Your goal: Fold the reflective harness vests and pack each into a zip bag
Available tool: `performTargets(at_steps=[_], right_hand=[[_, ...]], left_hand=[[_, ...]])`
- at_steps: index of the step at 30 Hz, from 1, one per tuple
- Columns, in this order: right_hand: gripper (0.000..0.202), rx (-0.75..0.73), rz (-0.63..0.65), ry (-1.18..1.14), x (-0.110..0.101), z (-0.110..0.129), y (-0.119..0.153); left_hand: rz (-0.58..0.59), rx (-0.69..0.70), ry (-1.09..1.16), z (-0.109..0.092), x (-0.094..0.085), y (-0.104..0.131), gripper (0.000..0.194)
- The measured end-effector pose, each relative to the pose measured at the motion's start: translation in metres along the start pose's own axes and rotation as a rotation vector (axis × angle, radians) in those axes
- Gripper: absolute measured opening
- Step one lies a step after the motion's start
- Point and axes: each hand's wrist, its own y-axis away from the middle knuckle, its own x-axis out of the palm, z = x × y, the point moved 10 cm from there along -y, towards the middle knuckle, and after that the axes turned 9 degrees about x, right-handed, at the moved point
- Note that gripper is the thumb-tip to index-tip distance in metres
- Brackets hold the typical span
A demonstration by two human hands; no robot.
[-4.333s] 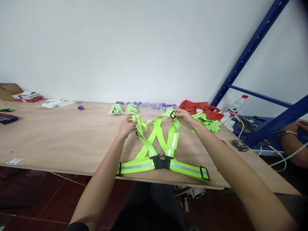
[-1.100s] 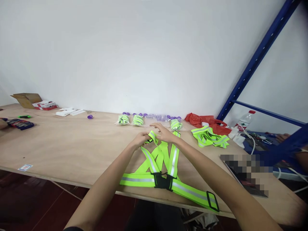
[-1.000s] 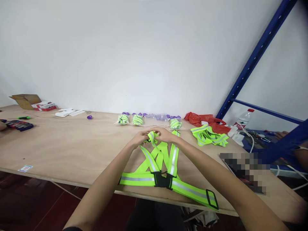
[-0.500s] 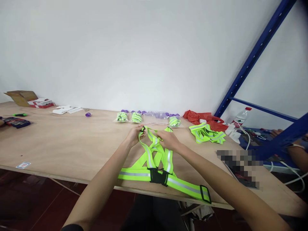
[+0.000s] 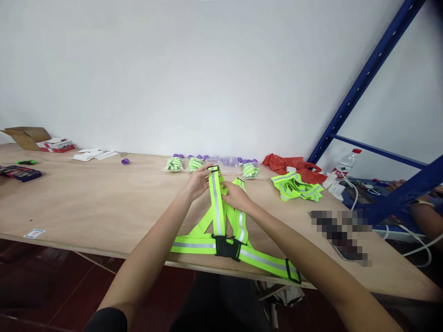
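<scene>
A yellow-green reflective harness (image 5: 217,207) with silver stripes lies spread at the front of the wooden table. Its black buckle (image 5: 227,247) rests near the table's front edge. My left hand (image 5: 201,180) is closed on the top of the left strap, at a small black slider (image 5: 213,168). The strap runs straight and flat from there down to the buckle. My right hand (image 5: 236,195) has its fingertips closed on the same strap's right side, just below the slider. Another black slider (image 5: 293,271) sits on the waist strap at the lower right.
Bagged green straps (image 5: 250,170) and purple items stand along the wall. A second heap of green straps (image 5: 297,186), red plastic (image 5: 294,165), a bottle (image 5: 347,162) and a blurred dark flat object (image 5: 341,236) are on the right. Beyond the blue frame (image 5: 363,87), another person's arm shows.
My left hand has moved up and right with the strap end, and the twisted left strap now lies straight. My right hand has shifted slightly. The view has moved a little.
</scene>
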Motion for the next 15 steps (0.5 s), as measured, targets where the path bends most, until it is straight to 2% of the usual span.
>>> performTargets(at_steps=[2, 5, 7, 9, 12, 14, 15], right_hand=[[0.044, 0.031, -0.015, -0.024, 0.001, 0.000, -0.008], [0.027, 0.057, 0.031, -0.065, 0.004, -0.002, -0.022], [0.024, 0.056, 0.059, -0.086, 0.000, -0.003, -0.025], [0.024, 0.048, 0.045, -0.086, -0.011, -0.003, -0.016], [0.019, 0.015, 0.002, -0.046, -0.029, 0.007, 0.029], [0.019, -0.044, -0.006, -0.006, -0.030, 0.025, 0.076], [0.020, -0.129, -0.015, 0.057, -0.027, 0.039, 0.102]], left_hand=[[0.023, 0.006, -0.025, -0.002, 0.005, 0.000, 0.039], [0.036, 0.024, -0.078, -0.007, 0.006, -0.002, 0.042], [0.020, 0.046, -0.119, -0.011, 0.000, -0.006, 0.043], [-0.011, 0.068, -0.165, -0.013, -0.011, -0.012, 0.042], [-0.064, 0.085, -0.239, -0.013, -0.030, -0.024, 0.037], [-0.085, 0.094, -0.281, -0.011, -0.039, -0.031, 0.039], [-0.086, 0.097, -0.299, -0.009, -0.043, -0.035, 0.042]])
